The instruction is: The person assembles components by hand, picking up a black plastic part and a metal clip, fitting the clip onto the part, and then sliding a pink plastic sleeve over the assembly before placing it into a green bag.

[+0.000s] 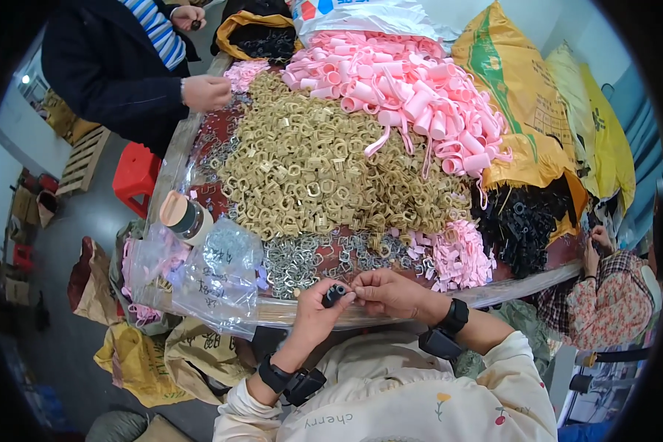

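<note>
My left hand [315, 314] is closed round a short black plastic tube [334, 295] with an opening at its end. Close beside it, my right hand [390, 293] pinches its thumb and forefinger at the tube's edge; whatever sits between those fingertips is too small to make out. Both hands are over the table's near edge. Just beyond them lie silver metal buckles [291, 265] and a heap of small pink pieces [460, 254]. A broad pile of tan ring-shaped parts [295, 162] covers the middle of the table.
Pink tube parts with straps [420, 103] are heaped at the back. Black parts [523, 228] spill from a yellow sack [519, 96] at right. A lidded jar [187, 218] and clear plastic bag [225, 272] stand left. Co-workers' hands [206, 93] show at left and right.
</note>
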A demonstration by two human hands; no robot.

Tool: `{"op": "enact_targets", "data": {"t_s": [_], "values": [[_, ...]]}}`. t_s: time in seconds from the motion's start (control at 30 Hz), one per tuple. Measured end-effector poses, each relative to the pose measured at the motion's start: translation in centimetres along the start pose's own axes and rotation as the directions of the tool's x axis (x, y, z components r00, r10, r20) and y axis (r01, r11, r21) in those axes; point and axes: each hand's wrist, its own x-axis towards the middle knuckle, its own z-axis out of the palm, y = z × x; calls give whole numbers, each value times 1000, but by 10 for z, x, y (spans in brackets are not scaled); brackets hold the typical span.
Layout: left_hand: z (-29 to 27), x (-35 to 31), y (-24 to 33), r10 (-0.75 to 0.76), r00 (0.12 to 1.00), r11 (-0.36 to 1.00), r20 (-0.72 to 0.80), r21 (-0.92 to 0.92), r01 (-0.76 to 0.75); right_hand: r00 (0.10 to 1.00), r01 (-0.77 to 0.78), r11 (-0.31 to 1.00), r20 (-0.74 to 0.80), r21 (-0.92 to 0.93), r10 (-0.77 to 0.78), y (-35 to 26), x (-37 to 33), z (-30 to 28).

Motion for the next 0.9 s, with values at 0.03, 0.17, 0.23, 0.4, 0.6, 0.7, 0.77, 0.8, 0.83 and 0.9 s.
{"op": "enact_targets", "data": {"t_s": [0.03,0.17,0.23,0.4,0.6,0.7,0.77,0.8,0.83,0.9], "values": [[2,0,0,-1,1000,1000,8,6,1,1000,-11,999,-7,44,11,0,-2,-1],[9,3,1,-37,999,999,3,-32,37,1000,-12,987,-10,159,14,2,-7,-5],[12,4,3,-86,996,994,17,-70,87,1000,18,979,4,204,-19,3,-9,-5],[17,8,2,-102,995,985,15,-136,103,994,106,983,-48,151,-100,2,-14,-3],[20,11,3,-157,986,972,61,-168,165,983,175,979,-64,102,-169,7,-11,-11],[21,12,0,-173,980,941,95,-278,193,974,205,978,-95,-38,-207,4,-12,-11],[19,12,-1,-267,947,834,179,-450,320,963,204,954,-132,-222,-236,0,-15,-11],[18,12,-1,-305,925,762,228,-524,380,963,202,954,-132,-223,-235,-2,-16,-11],[15,12,0,-305,925,761,227,-526,380,914,301,837,-113,-458,-391,-4,-16,-12],[8,14,6,-274,886,541,373,-702,463,768,394,424,39,-815,-639,-7,-18,-12]]}}
